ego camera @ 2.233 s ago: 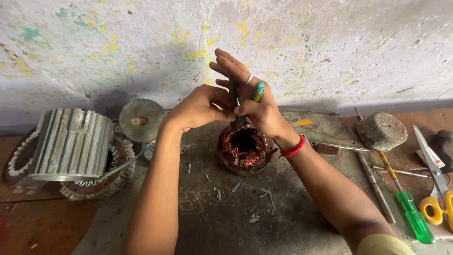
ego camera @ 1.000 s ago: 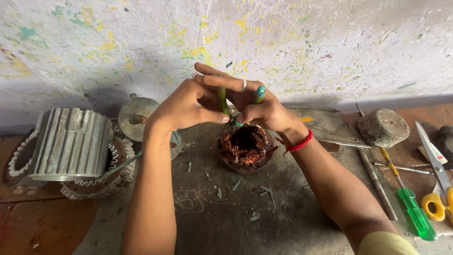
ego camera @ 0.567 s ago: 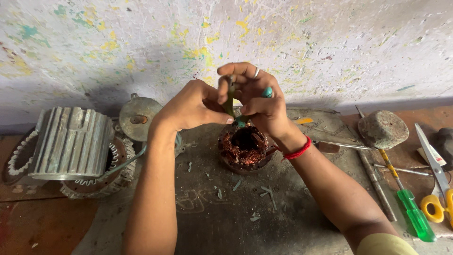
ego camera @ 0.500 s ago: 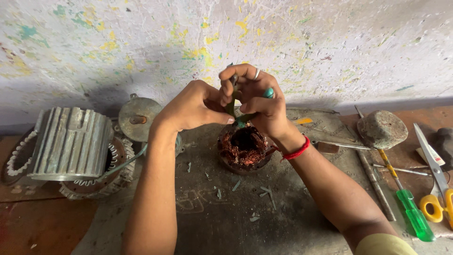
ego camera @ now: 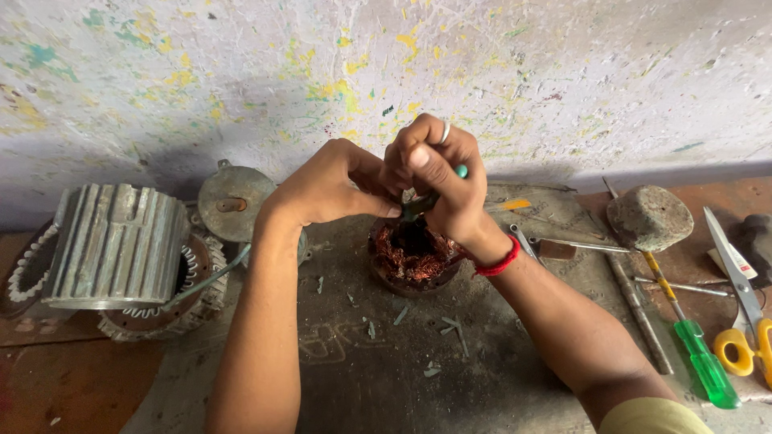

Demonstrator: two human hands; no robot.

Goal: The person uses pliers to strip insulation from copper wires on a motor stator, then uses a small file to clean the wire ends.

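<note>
Gripping a green tool (ego camera: 426, 199), my right hand (ego camera: 438, 181) meets my left hand (ego camera: 334, 183), fingers pinched at it, above the copper-wound stator (ego camera: 414, 255). I see open bench (ego camera: 402, 378) in front; the ribbed housing (ego camera: 117, 245) and stone (ego camera: 650, 217) flank it well apart.

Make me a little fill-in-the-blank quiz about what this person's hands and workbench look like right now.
1. Both hands meet above a round motor part packed with ____ wire.
2. The right hand wears a ____ thread at the wrist.
3. The screwdriver at the right has a ____ handle.
4. The scissors have ____ handles.

Missing words: copper; red; green; yellow
</note>
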